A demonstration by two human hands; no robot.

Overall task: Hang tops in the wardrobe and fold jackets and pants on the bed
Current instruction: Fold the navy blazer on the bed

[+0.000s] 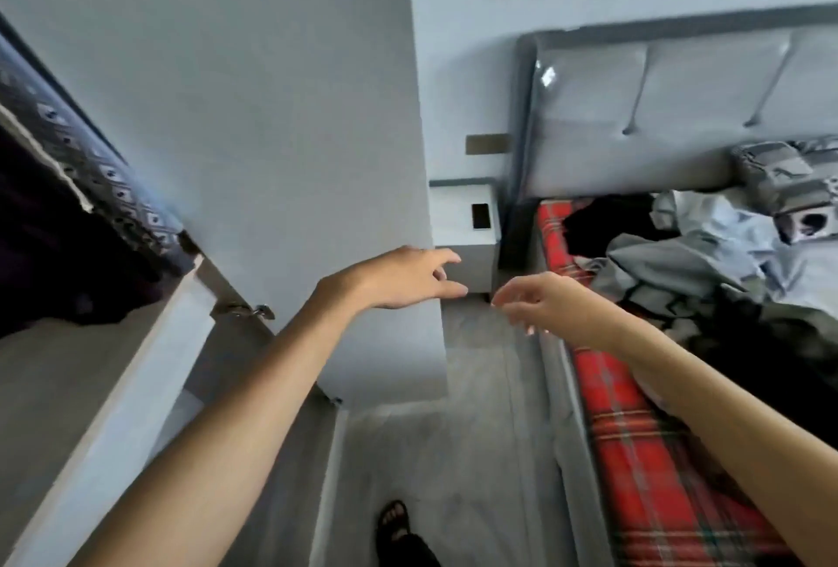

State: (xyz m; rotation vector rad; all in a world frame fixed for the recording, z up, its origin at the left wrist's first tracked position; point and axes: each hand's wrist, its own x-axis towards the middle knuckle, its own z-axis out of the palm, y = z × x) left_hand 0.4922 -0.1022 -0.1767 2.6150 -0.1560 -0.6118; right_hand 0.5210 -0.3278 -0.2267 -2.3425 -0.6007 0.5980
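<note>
Clothes heap — grey and black garments, unfolded, on the bed over a red plaid sheet, near the padded headboard. Wardrobe at left, door open; dark garments hang inside. Left hand and right hand — both outstretched between wardrobe and bed, grip loose, fingers apart, holding nothing. Nightstand beyond, phone on top.
</note>
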